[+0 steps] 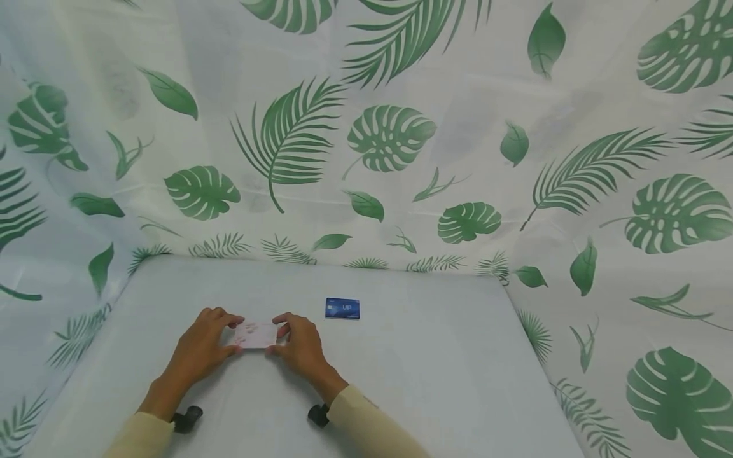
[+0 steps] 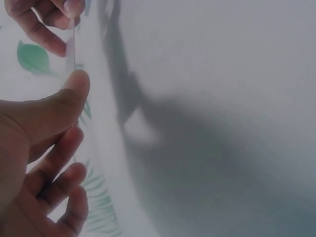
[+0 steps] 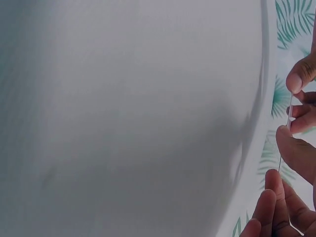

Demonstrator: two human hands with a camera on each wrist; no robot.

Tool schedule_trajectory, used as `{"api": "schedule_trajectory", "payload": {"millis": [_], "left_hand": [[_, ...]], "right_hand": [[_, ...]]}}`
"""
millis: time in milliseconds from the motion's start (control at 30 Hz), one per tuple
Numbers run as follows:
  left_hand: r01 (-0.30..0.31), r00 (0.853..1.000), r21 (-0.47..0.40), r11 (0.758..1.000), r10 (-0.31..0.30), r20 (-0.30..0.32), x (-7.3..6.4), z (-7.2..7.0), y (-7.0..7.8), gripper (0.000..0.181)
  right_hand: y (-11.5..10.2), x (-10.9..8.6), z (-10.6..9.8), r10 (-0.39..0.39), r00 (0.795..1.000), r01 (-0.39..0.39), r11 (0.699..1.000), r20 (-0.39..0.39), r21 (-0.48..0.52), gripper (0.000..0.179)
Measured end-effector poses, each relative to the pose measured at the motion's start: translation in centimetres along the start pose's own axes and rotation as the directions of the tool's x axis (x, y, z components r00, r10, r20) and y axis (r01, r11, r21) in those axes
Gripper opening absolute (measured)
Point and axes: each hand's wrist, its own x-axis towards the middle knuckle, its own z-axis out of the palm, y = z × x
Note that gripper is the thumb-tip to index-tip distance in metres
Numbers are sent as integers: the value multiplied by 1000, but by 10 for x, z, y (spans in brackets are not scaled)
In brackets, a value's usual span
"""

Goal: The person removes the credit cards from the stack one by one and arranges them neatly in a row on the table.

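A thin pale pink card with a faint flower-like print is held between both hands above the white table. My left hand pinches its left edge between thumb and fingers; my right hand pinches the right edge. In the left wrist view the card shows nearly edge-on, with the left thumb at its near end. The right wrist view also catches it as a thin line between the fingertips. A blue card marked "VIP" lies flat on the table, right of and beyond the right hand.
The white tabletop spreads around the hands. A white sheet printed with green leaves rises behind the table and along both sides. Each wrist wears a small black device.
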Motion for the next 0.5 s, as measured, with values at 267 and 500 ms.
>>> {"api": "schedule_trajectory", "payload": {"millis": [267,500], "left_hand": [[7,1000,32,999,-7,0,-7,0,-17,56],[35,999,44,998,-36,13,-13,-1,-29,55]], "right_hand": [[-8,2,18,-40,999,40,997,8,-59,53],[-13,6,36,-20,1000,23,993,21,-118,52]]}}
